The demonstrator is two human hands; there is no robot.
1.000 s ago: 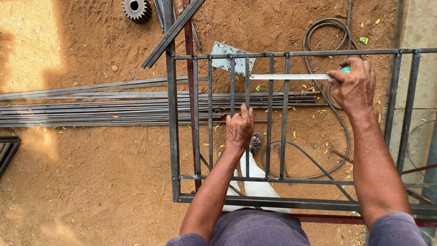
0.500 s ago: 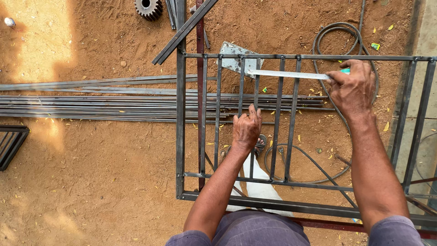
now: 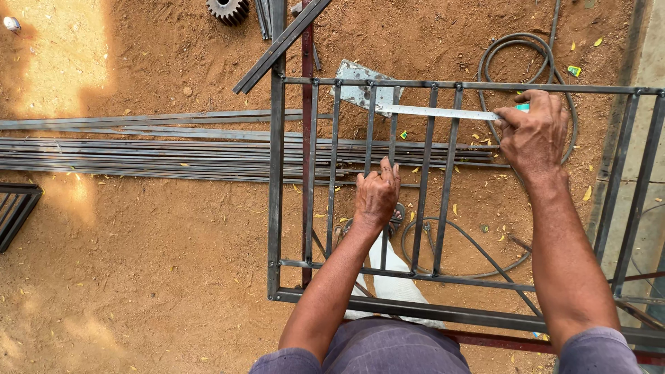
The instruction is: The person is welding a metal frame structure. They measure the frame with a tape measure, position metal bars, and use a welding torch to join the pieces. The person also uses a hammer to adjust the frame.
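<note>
The right hand pinched a steel ruler across the metal grille; the left hand gripped a middle bar. If that bar slipped sideways, the ruler could read falsely.

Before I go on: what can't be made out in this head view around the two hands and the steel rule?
- Steel rule: markings too small to read; its right end is hidden under the right hand.
- Left hand: its fingertips curl around a bar of the grille, so the contact is hidden.
- Gear: cut off by the top edge.
- Hose: partly behind the grille bars.
</note>
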